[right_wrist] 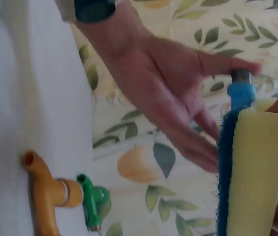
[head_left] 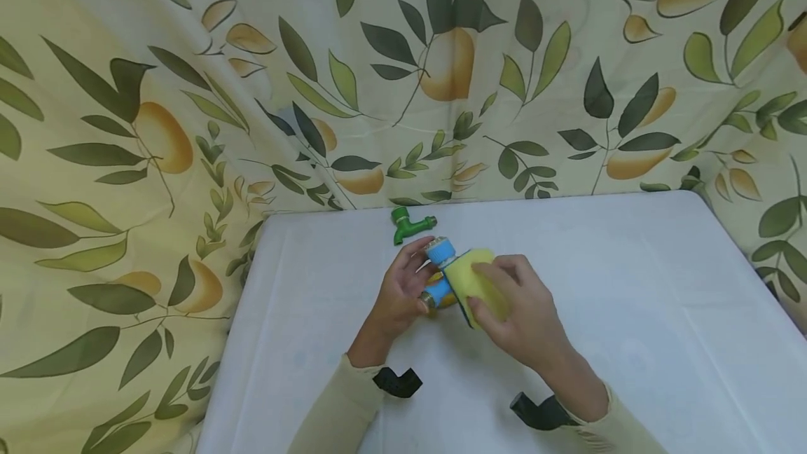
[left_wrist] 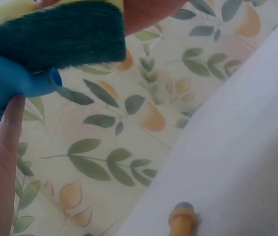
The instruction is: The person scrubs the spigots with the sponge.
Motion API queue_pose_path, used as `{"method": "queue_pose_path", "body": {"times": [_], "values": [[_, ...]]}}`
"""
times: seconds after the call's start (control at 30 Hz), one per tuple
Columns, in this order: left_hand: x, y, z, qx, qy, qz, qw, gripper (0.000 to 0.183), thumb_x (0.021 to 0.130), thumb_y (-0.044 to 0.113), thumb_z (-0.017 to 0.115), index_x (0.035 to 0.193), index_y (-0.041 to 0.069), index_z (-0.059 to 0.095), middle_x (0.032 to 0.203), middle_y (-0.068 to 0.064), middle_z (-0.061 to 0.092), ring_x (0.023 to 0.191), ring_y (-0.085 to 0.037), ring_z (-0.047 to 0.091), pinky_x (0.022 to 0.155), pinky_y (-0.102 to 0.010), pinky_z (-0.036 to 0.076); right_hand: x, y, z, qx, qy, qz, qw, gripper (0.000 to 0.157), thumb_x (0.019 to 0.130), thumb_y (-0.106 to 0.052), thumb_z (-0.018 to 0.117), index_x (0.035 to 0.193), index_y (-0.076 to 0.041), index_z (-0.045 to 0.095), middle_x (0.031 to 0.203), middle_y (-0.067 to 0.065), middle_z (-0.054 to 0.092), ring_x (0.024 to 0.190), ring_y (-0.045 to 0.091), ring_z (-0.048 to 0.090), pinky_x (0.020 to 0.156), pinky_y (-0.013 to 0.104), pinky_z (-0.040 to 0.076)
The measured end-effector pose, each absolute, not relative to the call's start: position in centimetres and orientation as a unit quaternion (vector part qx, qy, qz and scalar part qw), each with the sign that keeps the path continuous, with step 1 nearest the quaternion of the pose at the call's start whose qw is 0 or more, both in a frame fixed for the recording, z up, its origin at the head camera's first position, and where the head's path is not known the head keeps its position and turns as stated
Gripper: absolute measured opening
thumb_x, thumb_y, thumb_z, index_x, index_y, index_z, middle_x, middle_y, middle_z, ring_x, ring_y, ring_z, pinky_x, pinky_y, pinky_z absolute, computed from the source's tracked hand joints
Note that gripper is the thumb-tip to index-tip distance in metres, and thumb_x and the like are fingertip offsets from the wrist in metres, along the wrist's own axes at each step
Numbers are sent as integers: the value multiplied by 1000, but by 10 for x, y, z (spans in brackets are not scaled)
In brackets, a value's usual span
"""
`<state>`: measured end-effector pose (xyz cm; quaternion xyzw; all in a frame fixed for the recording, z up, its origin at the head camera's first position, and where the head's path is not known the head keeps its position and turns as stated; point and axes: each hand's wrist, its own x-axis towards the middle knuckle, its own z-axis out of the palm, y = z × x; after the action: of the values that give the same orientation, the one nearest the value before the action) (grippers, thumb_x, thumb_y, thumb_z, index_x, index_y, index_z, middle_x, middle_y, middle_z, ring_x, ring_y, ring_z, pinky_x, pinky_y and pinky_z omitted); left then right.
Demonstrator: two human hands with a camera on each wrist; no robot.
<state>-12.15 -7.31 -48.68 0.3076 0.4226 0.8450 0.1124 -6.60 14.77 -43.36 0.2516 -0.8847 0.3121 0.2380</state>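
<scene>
A blue plastic tap (head_left: 440,252) with metal ends is held up over the table by my left hand (head_left: 398,291), its thumb at one end and fingers at the other. My right hand (head_left: 526,310) pinches a yellow sponge (head_left: 480,286) between thumb and fingers. The sponge's dark scouring side (left_wrist: 65,37) lies against the blue tap, hiding part of it in the head view. In the right wrist view, the sponge (right_wrist: 257,177) covers most of the tap (right_wrist: 241,93).
A green tap (head_left: 412,224) lies near the table's back edge. An orange tap (right_wrist: 50,196) rests on the white table (head_left: 630,286), mostly hidden behind the blue tap in the head view. Patterned cloth (head_left: 403,90) hangs behind. Black wrist-worn pieces (head_left: 398,382) sit on both wrists.
</scene>
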Motion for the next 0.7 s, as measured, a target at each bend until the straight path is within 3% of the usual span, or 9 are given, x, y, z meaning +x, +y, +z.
{"method": "queue_pose_path", "body": {"times": [0.23, 0.43, 0.6, 0.7], "values": [[-121, -76, -487, 295, 415, 849, 140, 106, 77, 52, 86, 156, 5, 33, 144, -6, 51, 125, -17, 57, 102, -24, 53, -72, 155, -430, 223, -883, 322, 258, 40, 77, -19, 77, 116, -11, 72, 109, 10, 59, 95, 20, 57, 68, 38, 58], [-121, -79, -487, 331, 397, 842, 153, 104, 86, 51, 79, 158, -4, 27, 143, -4, 53, 126, -14, 59, 103, -24, 53, -71, 161, -422, 292, -876, 308, 230, 36, 78, -22, 74, 113, -15, 75, 111, 7, 60, 98, 18, 57, 81, 25, 55], [-118, -74, -488, 352, 419, 821, 165, 106, 86, 56, 76, 158, -4, 27, 145, -1, 53, 127, -12, 59, 105, -24, 51, -74, 159, -420, 245, -878, 339, 233, 43, 77, -17, 80, 119, -14, 72, 113, 7, 60, 96, 17, 60, 72, 33, 60], [-116, -73, -488, 359, 432, 812, 159, 108, 85, 58, 75, 158, -4, 26, 146, 0, 52, 130, -13, 58, 107, -25, 50, -72, 157, -419, 265, -870, 345, 230, 42, 75, -18, 80, 117, -14, 73, 111, 6, 59, 94, 17, 59, 71, 31, 59]]}}
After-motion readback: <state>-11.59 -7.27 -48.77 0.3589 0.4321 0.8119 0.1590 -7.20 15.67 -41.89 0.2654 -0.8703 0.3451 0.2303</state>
